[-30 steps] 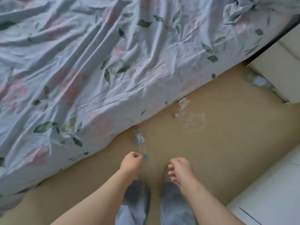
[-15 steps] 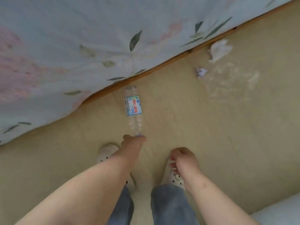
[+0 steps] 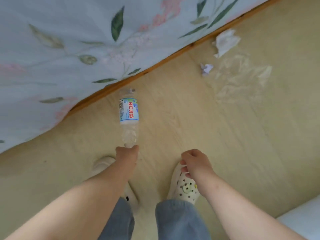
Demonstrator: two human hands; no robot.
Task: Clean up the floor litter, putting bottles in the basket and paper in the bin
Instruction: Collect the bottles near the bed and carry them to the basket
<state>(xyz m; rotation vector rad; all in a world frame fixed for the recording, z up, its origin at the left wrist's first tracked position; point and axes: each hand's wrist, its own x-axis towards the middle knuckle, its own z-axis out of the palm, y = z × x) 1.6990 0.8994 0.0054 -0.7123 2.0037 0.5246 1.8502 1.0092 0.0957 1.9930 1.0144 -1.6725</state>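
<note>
A clear plastic bottle [image 3: 129, 116] with a blue and white label lies on the tan floor, its base by the bed's wooden edge. My left hand [image 3: 127, 157] grips its cap end, and the cap is hidden inside my fingers. My right hand [image 3: 194, 162] hovers over my right shoe with fingers curled and nothing in it. A crumpled white tissue [image 3: 225, 42] lies by the bed edge at the upper right. A small crumpled purple paper [image 3: 207, 68] sits just below it. A clear plastic wrapper [image 3: 240, 78] is spread on the floor beside them.
The bed with its floral sheet [image 3: 86, 49] fills the upper left, bounded by a wooden rail [image 3: 155, 64]. My feet in white clogs [image 3: 185, 187] stand at the bottom centre. A white surface [image 3: 304, 219] shows at the lower right corner.
I have bent lower, so the floor and bottle look much closer. My left hand has closed round the bottle's cap end. My right hand has stayed curled near my right foot.
</note>
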